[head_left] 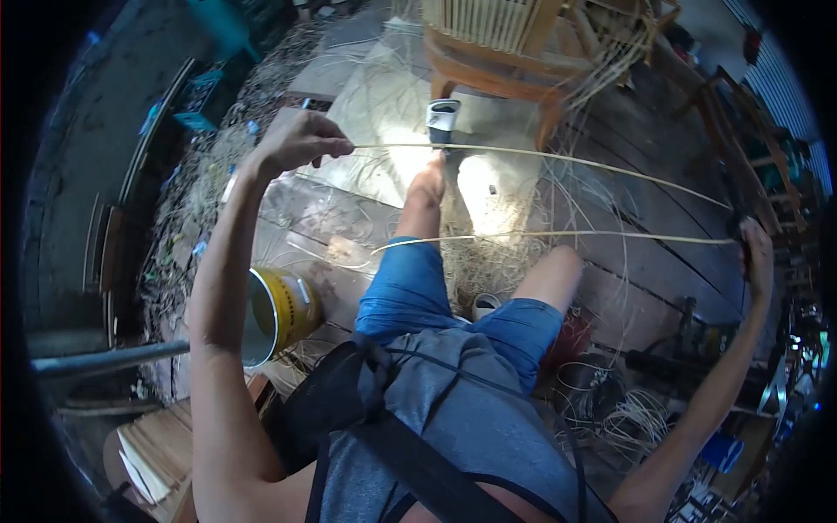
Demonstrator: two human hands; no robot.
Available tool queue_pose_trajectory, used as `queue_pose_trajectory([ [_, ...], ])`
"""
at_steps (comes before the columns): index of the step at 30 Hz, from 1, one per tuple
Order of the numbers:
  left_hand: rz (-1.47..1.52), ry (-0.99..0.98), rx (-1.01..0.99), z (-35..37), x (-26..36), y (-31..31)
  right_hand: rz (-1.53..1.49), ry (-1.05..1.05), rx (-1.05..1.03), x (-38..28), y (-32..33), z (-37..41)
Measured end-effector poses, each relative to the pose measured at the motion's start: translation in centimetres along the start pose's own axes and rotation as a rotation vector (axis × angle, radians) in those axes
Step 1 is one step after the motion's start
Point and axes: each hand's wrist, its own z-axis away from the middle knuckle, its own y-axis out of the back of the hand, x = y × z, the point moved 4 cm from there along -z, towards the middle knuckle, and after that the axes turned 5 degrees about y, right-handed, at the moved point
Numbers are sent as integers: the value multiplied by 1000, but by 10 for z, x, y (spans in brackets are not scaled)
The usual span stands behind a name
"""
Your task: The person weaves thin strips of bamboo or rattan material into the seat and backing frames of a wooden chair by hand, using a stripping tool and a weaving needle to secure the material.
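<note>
My left hand (303, 142), at the upper left, pinches one end of a thin pale strip (523, 151), likely cane or rattan. The strip stretches across above my legs to my right hand (755, 253) at the far right, whose fingers are closed around it. From the right hand a second length (558, 233) runs back leftward over my knees, its other end loose near my left thigh. A wooden chair (497, 65) with slats and hanging strands stands beyond my outstretched foot.
A yellow bucket (298, 305) lies tilted by my left side, near a metal pipe (113, 358). Coiled strips (636, 418) lie at the lower right. Shavings (493, 261) cover the floor between my legs. A teal crate (202, 98) is at the upper left.
</note>
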Motion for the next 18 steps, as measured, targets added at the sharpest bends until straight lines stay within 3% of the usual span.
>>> queue_pose_trajectory([
  [3,-18,8,28,-1,-19,12,185,-54,18,36,36,-11],
  [4,-42,-6,43,2,-27,17,289,247,168,84,70,-33],
  [6,-41,10,109,1,-60,30,353,557,328,107,91,-46],
  [8,-58,49,197,0,-95,42,269,-53,505,69,138,-35],
  [12,-177,140,304,8,-122,39,244,-307,601,116,181,-32],
  [13,65,189,208,4,-126,19,230,-400,552,141,175,-37],
  [15,417,265,-19,17,-73,-27,154,-591,341,190,138,-40],
  [16,672,279,-110,15,-59,-50,-71,-356,222,195,96,-32],
  [17,826,241,-179,13,-47,-71,-22,-478,39,221,55,-16],
  [18,946,220,-198,12,-35,-91,-193,-334,-49,233,-4,-7],
])
